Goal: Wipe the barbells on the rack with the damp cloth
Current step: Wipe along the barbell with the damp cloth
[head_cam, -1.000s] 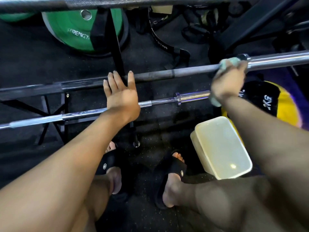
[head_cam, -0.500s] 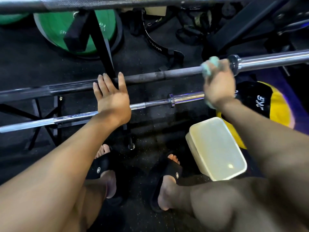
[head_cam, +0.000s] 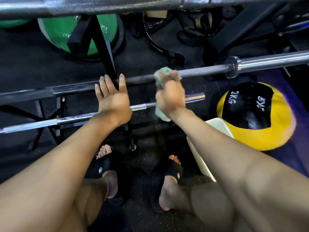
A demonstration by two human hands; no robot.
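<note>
Head view, hidden or cut off: the middle barbell (head_cam: 200, 72) runs out of frame at both sides; the right hand (head_cam: 168, 96) and the cloth (head_cam: 161, 76) cover a short stretch of its shaft, and the left hand's fingertips cover another stretch.
Head view, top edge: an upper barbell (head_cam: 117, 5) crosses the frame close to the camera, blurred and cut at both ends.
Head view, lower barbell (head_cam: 75, 118): its left end leaves the frame; both hands hide parts of it; its right tip shows just past the right hand.
Head view, tub: a pale tub (head_cam: 215, 124) on the floor (head_cam: 25, 52) is mostly hidden under the right forearm; its contents cannot be seen.
Head view, hard to read: the print on the green plate (head_cam: 56, 30) is blurred; a black rack upright (head_cam: 107, 54) stands in front of it.
Left hand (head_cam: 113, 101): released, palm down, fingers straight and together, thumb spread, fingertips at the middle barbell beside the rack upright; whether they press on it cannot be told.
Right hand: clenched round the cloth, wrapped over the middle barbell's shaft, well left of the collar; a tail of cloth hangs below the wrist.
Cloth: pale green, bunched on the middle barbell.
Floor items: a yellow-and-black medicine ball (head_cam: 255, 118) marked 2KG lies right of the tub; two feet in black slides (head_cam: 172, 174) stand below the bars.
</note>
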